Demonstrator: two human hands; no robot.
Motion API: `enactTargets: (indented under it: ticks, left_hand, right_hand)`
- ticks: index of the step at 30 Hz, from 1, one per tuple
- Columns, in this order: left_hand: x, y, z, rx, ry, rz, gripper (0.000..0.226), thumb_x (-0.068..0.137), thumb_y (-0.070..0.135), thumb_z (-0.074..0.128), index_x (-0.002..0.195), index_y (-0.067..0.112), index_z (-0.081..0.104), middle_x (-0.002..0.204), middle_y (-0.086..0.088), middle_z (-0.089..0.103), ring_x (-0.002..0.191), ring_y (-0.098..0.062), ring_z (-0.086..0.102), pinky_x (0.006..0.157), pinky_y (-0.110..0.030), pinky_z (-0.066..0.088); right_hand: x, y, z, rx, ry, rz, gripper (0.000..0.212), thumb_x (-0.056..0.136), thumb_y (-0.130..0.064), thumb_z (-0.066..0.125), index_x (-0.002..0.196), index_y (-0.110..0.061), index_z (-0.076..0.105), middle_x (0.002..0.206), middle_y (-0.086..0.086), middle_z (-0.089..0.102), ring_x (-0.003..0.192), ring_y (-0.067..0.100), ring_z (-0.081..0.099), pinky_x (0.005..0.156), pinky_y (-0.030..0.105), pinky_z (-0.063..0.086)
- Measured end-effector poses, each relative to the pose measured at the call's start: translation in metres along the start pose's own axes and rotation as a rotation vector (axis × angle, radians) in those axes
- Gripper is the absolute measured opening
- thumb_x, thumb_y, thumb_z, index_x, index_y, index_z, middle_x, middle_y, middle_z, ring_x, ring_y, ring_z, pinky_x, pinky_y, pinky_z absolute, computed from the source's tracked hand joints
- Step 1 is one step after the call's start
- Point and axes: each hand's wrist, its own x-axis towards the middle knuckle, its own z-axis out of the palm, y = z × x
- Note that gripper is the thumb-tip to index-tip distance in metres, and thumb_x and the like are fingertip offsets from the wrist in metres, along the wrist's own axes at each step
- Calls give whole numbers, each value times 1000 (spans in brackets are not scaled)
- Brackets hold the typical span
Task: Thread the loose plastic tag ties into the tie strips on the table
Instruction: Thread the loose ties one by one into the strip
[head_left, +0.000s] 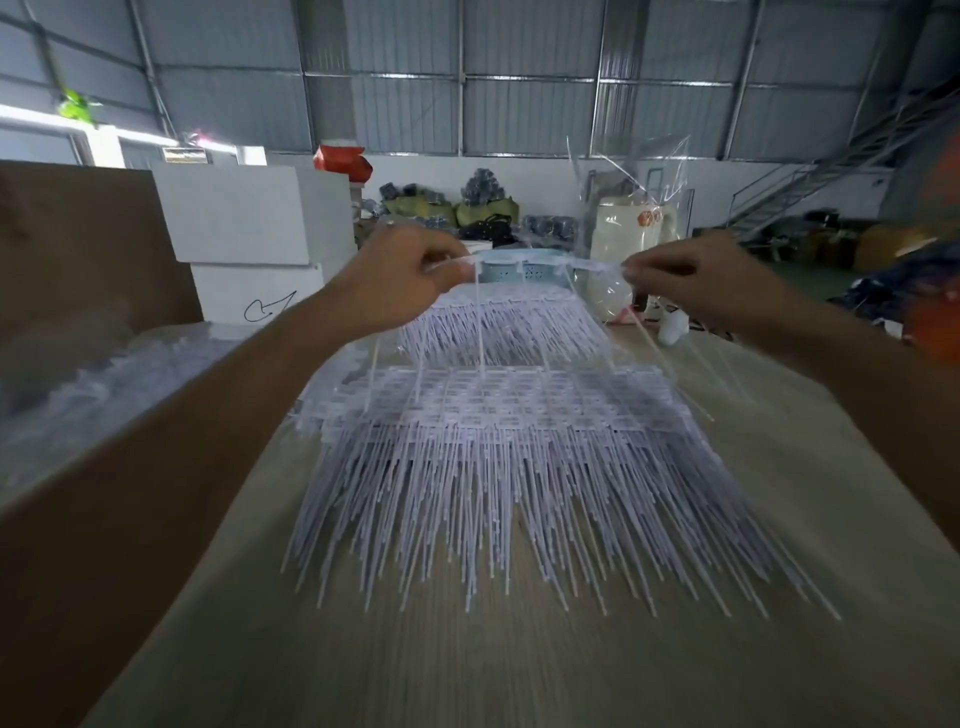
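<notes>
In the head view, my left hand (400, 280) sits just left of centre, fingers pinched shut on one end of a thin white plastic tie strip (519, 262). My right hand (685, 283), right of centre, is closed the same way on the strip's other end, so it hangs stretched between them above the pale wooden bench (467, 670). A few long white tag ties (480, 322) dangle from the held strip toward the stack below. That large stack of white tie strips with their tails fanned toward me (493, 457) fills the middle of the frame. A second smaller white stack (498, 327) lies beyond it, under my hands. A heap of loose clear plastic ties (104, 374), blurred, lies at the left edge.
</notes>
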Motion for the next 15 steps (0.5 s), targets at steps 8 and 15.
enactTargets:
  ticks: [8, 15]
  left_hand:
    - [-116, 5, -29, 10, -144, -9, 12, 88, 34, 72, 99, 31, 75, 93, 20, 71, 84, 7, 63, 74, -19, 49]
    - [-152, -17, -38, -97, -400, -99, 30, 84, 68, 62, 92, 41, 74, 94, 21, 73, 85, -5, 68, 79, -31, 50]
  right_hand:
    - [-87, -7, 14, 426, -342, 160, 32, 88, -40, 67, 98, -10, 70, 97, 10, 70, 89, 24, 67, 78, 36, 61]
    - [-123, 8, 24, 823, -502, 244, 32, 86, -15, 71, 117, -9, 73, 104, 18, 70, 95, 26, 67, 85, 28, 56]
